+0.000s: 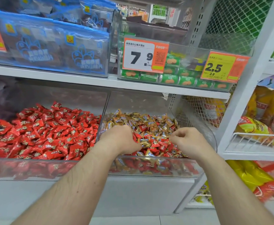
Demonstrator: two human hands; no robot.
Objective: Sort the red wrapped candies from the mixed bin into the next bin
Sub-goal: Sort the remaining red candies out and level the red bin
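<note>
Down in the mixed bin (157, 166), both hands are working the pile. Left hand (120, 138): fingers (135, 141) curled down and buried among the wrappers, closed around red wrapped candies (155, 144) at the pile's centre-front; can't tell how many are held. Right hand (188, 140): fingers (176, 135) bent into a narrow pinch just above the pile, tips close together; can't tell whether anything sits between them. Hands are near each other, not touching, with a patch of red and gold wrappers between.

Mixed bin is clear plastic, right of the pair on the lower shelf. Gold wrapped candies (139, 119) dominate the back half; reds cluster at the front around the hands and show through the front wall.

Next bin (35, 168) sits directly left, walls touching, filled with red candy only (48, 130), heaped higher at the back.

Both forearms come in from the bottom edge, bare.

Upper shelf (84, 80): blue-printed bags (51, 46) on the left, a clear tub of green packets (173, 78) on the right, with a price tag reading 7.9 (142, 56) and a yellow tag reading 2.5 (220, 67) clipped on its front. Wire baskets (255, 140) with yellow bags stand to the right.
</note>
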